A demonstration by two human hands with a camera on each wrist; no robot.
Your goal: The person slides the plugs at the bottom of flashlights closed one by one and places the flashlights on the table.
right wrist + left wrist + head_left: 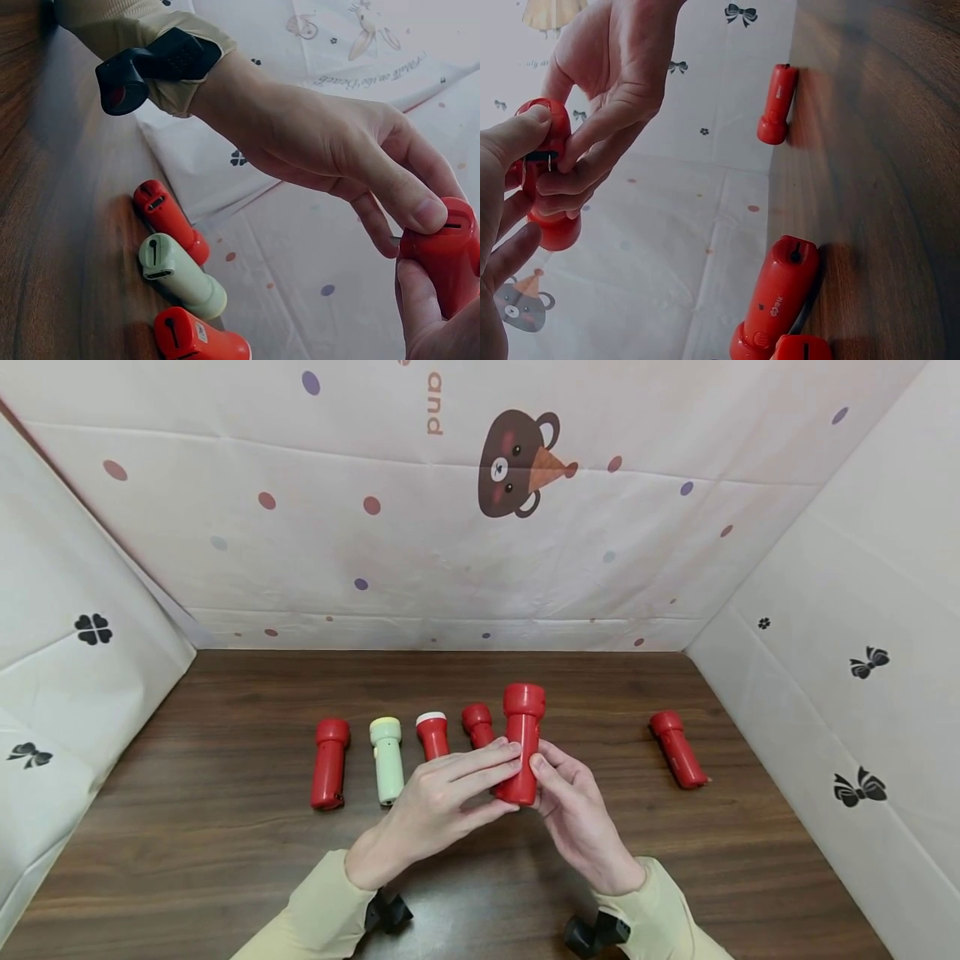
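Note:
Both hands hold a red flashlight (524, 706) above the table, its wide head pointing away from me. My left hand (450, 793) grips it from the left, with its thumb pressed on the base in the left wrist view. My right hand (573, 806) pinches the body from the right, thumb along the side. At the base, thin metal prongs (551, 160) stick out beside a dark slot, near the right fingertips. Behind the hands lie another red flashlight (477, 720) and a red one with a white rim (432, 735), both partly hidden by the left hand.
Further left on the wooden table (225, 827) lie a pale green flashlight (387, 764) and a red flashlight (328, 768). One more red flashlight (679, 752) lies alone on the right. Printed white cloth walls (450, 560) stand behind the table and along both sides.

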